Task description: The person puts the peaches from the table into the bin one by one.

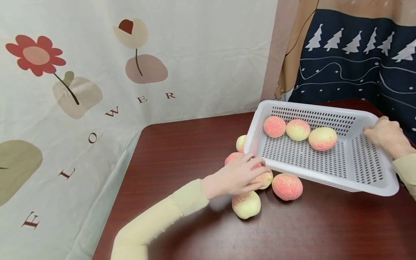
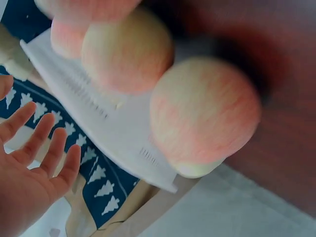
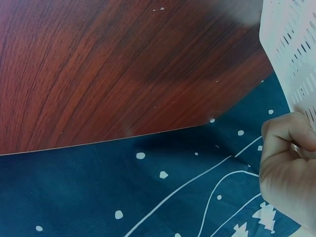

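My left hand (image 1: 235, 175) hovers over a cluster of peaches beside a white plastic basket (image 1: 312, 107). Its fingers are spread and loosely bent in the left wrist view, with the peaches (image 2: 205, 111) apart from the palm. Under the fingertips lies a yellow-pink peach (image 1: 265, 179), partly covered. A pink peach (image 1: 287, 186) and a pale yellow peach (image 1: 246, 204) sit nearer the front. Two more are partly hidden by the hand and basket. My right hand (image 1: 388, 137) grips the basket's right rim, fingers curled over it. Three peaches (image 1: 298, 130) rest in a row inside.
The dark red wooden table (image 1: 175, 151) meets a white flower-printed cloth (image 1: 201, 65) at the back and left. A navy cloth with white trees (image 1: 344, 68) hangs behind the basket at the right.
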Demonstrator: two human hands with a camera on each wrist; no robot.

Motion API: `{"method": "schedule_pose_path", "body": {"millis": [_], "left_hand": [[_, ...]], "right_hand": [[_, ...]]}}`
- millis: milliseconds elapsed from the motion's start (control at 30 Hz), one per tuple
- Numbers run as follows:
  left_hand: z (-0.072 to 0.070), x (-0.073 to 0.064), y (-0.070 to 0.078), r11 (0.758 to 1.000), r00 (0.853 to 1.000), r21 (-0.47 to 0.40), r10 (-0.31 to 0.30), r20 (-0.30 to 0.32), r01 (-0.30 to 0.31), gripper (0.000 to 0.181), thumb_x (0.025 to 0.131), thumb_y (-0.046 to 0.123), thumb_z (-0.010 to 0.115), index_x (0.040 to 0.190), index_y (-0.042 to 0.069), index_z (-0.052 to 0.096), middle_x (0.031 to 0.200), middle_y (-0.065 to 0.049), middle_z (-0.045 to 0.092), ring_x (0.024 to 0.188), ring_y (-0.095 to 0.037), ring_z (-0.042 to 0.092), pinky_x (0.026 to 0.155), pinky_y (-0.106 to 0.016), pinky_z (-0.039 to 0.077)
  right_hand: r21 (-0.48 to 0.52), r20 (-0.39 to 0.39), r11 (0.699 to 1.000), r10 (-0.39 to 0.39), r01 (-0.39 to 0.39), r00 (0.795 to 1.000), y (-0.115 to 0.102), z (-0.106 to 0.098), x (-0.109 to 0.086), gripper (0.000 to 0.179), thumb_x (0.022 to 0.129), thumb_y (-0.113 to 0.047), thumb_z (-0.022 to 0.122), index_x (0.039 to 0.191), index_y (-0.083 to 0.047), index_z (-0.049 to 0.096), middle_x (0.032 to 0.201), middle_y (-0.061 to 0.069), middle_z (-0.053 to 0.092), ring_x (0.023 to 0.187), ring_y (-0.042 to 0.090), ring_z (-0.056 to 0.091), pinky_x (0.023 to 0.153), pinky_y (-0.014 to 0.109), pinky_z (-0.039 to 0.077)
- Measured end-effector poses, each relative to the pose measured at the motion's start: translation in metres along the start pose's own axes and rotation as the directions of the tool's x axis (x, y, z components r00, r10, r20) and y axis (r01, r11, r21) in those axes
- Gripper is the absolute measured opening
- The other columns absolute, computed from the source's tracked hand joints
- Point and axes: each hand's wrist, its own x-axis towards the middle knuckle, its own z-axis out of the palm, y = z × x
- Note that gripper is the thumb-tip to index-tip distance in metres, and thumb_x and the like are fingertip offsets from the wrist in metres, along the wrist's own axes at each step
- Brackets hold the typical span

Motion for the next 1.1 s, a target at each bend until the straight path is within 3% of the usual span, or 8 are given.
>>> {"method": "schedule_pose_path", "body": {"millis": [133,367,467,567,767,1100], "left_hand": [[0.007,-0.018,0.010,1.000,1.000,-0.014,0.015,-0.010,-0.015,0.032,0.092,0.044,0.056,0.113,0.021,0.061,0.112,0.004,0.059,0.104,-0.017,0.052,0.089,-0.030,0.043],[0.022,-0.040,0.027,0.999,0.993,-0.020,0.033,0.116,-0.031,0.041,0.092,0.053,0.049,0.119,0.025,0.062,0.113,0.007,0.058,0.104,-0.014,0.049,0.083,-0.026,0.041],[0.027,-0.045,0.032,0.999,0.989,-0.022,0.036,0.142,-0.034,0.047,0.091,0.059,0.048,0.122,0.025,0.060,0.116,0.009,0.058,0.110,-0.014,0.049,0.085,-0.026,0.042],[0.032,-0.048,0.036,0.999,0.987,-0.025,0.033,0.157,-0.029,0.052,0.088,0.063,0.049,0.122,0.026,0.058,0.118,0.009,0.056,0.113,-0.013,0.048,0.087,-0.026,0.041],[0.040,-0.050,0.039,0.997,0.975,-0.063,0.050,0.218,-0.037,0.059,0.083,0.068,0.052,0.125,0.027,0.055,0.125,0.007,0.052,0.113,-0.012,0.048,0.077,-0.023,0.040],[0.043,-0.044,0.039,0.994,0.962,-0.075,0.100,0.254,-0.083,0.048,0.087,0.054,0.055,0.124,0.024,0.056,0.123,0.006,0.052,0.109,-0.013,0.049,0.078,-0.022,0.047]], "right_hand": [[-0.019,-0.004,1.000,0.007,-0.007,1.000,0.000,-0.002,0.000,0.063,0.091,-0.019,0.032,0.124,0.033,0.016,0.090,0.043,0.037,0.060,0.039,0.056,0.047,0.038,0.047],[-0.009,0.001,1.000,-0.006,0.006,1.000,0.000,-0.003,0.000,0.064,0.090,-0.019,0.032,0.124,0.033,0.016,0.090,0.042,0.038,0.059,0.038,0.056,0.047,0.038,0.047],[-0.002,0.000,1.000,-0.011,0.011,1.000,-0.001,-0.004,-0.001,0.064,0.090,-0.019,0.032,0.124,0.033,0.016,0.090,0.042,0.038,0.058,0.038,0.056,0.047,0.038,0.048],[0.002,-0.001,1.000,-0.016,0.016,1.000,-0.001,-0.004,-0.001,0.064,0.090,-0.019,0.032,0.124,0.033,0.016,0.089,0.042,0.038,0.058,0.038,0.056,0.047,0.039,0.048],[0.008,0.012,1.000,-0.008,0.008,1.000,-0.001,-0.004,-0.002,0.064,0.090,-0.018,0.032,0.124,0.032,0.015,0.088,0.041,0.039,0.056,0.036,0.057,0.047,0.038,0.048],[-0.013,0.003,1.000,-0.005,0.005,1.000,-0.001,-0.003,-0.001,0.063,0.091,-0.019,0.031,0.123,0.033,0.016,0.090,0.042,0.037,0.060,0.039,0.055,0.047,0.038,0.047]]}}
